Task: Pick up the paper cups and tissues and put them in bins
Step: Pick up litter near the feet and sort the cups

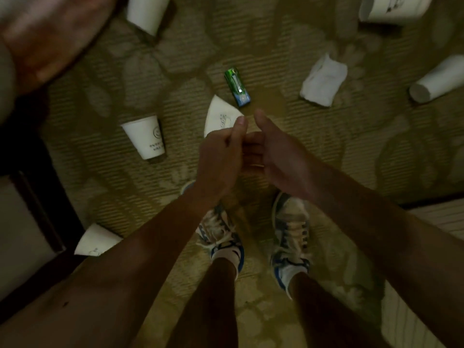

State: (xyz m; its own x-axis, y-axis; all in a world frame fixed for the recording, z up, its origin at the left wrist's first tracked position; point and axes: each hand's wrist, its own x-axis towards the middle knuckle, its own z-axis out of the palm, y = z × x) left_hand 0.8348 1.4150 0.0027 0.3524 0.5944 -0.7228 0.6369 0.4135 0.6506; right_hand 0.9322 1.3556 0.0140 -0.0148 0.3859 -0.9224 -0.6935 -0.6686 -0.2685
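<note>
Several white paper cups lie on the patterned carpet: one at top left (148, 13), one at left (145, 139), one at bottom left (96, 241), one at top right (391, 8), one on its side at right (437, 80). A flattened cup (219, 116) lies just beyond my hands, partly hidden by my left thumb. A crumpled white tissue (324, 81) rests at upper right. My left hand (218, 151) is curled with nothing seen in it. It touches my right hand (278, 149), which is loosely open and holds nothing. No bin is in view.
A small green and blue packet (237, 87) lies beside the flattened cup. A round wooden table edge (50, 38) fills the top left. Dark furniture (37, 192) lines the left side and a pale ribbed surface (439, 217) the right. My shoes (291, 229) stand below my hands.
</note>
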